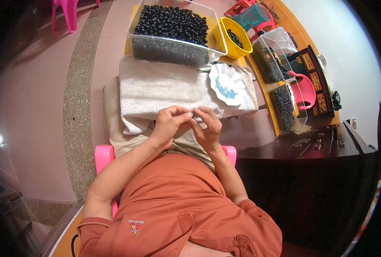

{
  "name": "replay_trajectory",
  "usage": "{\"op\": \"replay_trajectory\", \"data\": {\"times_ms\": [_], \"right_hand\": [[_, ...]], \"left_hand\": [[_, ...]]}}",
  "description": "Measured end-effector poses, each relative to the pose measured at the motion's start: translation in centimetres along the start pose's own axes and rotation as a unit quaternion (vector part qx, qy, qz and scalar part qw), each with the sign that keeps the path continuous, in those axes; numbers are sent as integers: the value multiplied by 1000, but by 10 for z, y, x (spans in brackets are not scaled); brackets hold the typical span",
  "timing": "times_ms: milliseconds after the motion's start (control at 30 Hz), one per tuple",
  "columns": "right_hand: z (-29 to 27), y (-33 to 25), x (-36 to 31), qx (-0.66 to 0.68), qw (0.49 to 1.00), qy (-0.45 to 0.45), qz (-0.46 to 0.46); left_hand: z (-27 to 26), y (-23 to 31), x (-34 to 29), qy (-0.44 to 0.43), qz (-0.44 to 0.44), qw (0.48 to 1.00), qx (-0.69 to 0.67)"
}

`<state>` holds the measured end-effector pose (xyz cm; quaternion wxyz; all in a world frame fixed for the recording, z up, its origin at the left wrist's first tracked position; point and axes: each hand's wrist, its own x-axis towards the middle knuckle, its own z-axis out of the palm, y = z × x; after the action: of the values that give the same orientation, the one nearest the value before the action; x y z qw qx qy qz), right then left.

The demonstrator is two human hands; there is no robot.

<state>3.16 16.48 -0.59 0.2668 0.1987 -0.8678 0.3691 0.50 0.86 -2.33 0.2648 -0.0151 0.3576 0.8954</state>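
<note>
My left hand (172,124) and my right hand (207,128) meet above my lap, at the near edge of a white towel (160,85). Both pinch one small dark round piece (193,115) between thumb and fingertips. It is too small and too covered to make out in detail. Beyond my right hand, a white scalloped dish (218,73) rests on the towel with tiny pale-blue bits (225,89) in it. A thin dark tool (204,70) lies by the dish's far left side.
A clear plastic bin (169,39) full of black ring-shaped pieces stands past the towel. Beside it is a yellow basket (243,52) with more. Clear bins (269,77) line a bench at right, near a pink chair (305,90). A dark table (284,150) carries small metal parts.
</note>
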Motion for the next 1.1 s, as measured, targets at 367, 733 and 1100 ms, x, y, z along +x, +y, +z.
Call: {"op": "replay_trajectory", "data": {"times_ms": [367, 733, 1100], "right_hand": [[1, 2, -1, -80, 995, 8, -60], [9, -1, 4, -66, 996, 6, -61], [10, 1, 6, -17, 1000, -10, -15]], "left_hand": [[2, -3, 0, 12, 21, 1000, 5], [0, -9, -1, 48, 57, 997, 24], [-2, -9, 5, 59, 54, 996, 37]]}}
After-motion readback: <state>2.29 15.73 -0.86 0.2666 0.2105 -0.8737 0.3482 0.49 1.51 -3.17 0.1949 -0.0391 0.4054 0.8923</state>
